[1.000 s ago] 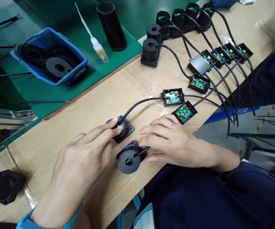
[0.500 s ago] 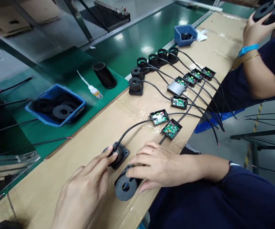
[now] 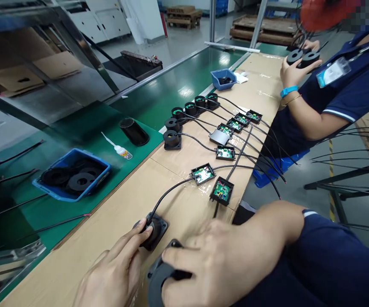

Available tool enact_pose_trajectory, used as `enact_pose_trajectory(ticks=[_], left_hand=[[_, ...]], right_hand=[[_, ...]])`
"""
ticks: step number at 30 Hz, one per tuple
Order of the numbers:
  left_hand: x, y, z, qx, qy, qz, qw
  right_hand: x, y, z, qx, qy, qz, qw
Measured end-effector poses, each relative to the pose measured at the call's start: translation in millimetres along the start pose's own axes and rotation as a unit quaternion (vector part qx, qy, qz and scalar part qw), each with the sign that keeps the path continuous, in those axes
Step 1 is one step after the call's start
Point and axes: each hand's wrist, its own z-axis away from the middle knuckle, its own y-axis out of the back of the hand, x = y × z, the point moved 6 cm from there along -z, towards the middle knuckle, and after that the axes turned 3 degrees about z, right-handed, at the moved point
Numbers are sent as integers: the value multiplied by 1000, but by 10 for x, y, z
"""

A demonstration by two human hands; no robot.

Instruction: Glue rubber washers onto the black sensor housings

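My left hand (image 3: pixel 114 266) grips a black flanged housing (image 3: pixel 159 232) on the cardboard, thumb and fingers pressed round its raised body. From that housing a black cable runs to an open box with a green circuit board (image 3: pixel 202 174). My right hand (image 3: pixel 213 256), partly blurred, is closed on a second black housing with a ring-shaped top (image 3: pixel 155 279), close to my body. A finger or thumb lies at the ring's hole, and the hand hides much of this housing. Just beyond my right hand sits another open circuit-board box (image 3: pixel 222 191), its cable passing under the hand.
Further along stand several round black housings (image 3: pixel 172 138), cabled to open board boxes (image 3: pixel 225 152). A blue bin of black rings (image 3: pixel 72 175), a glue bottle (image 3: pixel 123 152) and a black cup (image 3: pixel 135 131) are at left. At right, a co-worker's hand (image 3: pixel 291 74) holds black rings.
The view has tilted upward, showing more of the co-worker. My right hand has moved nearer and over the ringed housing, which has tilted. My left hand keeps its grip.
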Motion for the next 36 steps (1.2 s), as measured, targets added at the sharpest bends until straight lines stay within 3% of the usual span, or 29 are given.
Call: enact_pose_trajectory(ticks=[3, 5, 6, 8, 10, 14, 19, 24, 27, 31, 36], left_hand=[[-29, -26, 46, 0, 18, 2, 1000], [-50, -44, 65, -3, 35, 5, 999], [-55, -51, 65, -7, 40, 7, 999], [-52, -56, 45, -12, 38, 8, 999], [-39, -50, 13, -17, 26, 4, 1000], [-34, -35, -5, -18, 18, 7, 1000], [-86, -99, 66, -57, 58, 31, 996], [-94, -120, 100, -51, 58, 36, 996], [-102, -125, 109, -52, 56, 22, 997], [-109, -96, 98, -40, 47, 3, 998], [-93, -71, 73, -35, 34, 6, 999]], right_hand=[[339, 625, -101, 48, -106, 112, 987], [695, 854, -296, 8, -159, 169, 973], [919, 861, -407, -43, -193, 179, 964], [1375, 738, -605, -123, -268, 192, 936], [1697, 482, -791, -147, -276, 187, 931], [2026, -180, -914, -183, -286, 145, 929], [2055, -590, -861, -199, -309, 129, 921], [2120, -622, -859, -199, -336, 138, 910], [2119, -577, -850, -164, -335, 137, 918], [1850, -531, -713, -89, -271, 117, 951], [1363, -665, -304, -80, -173, 6, 982]])
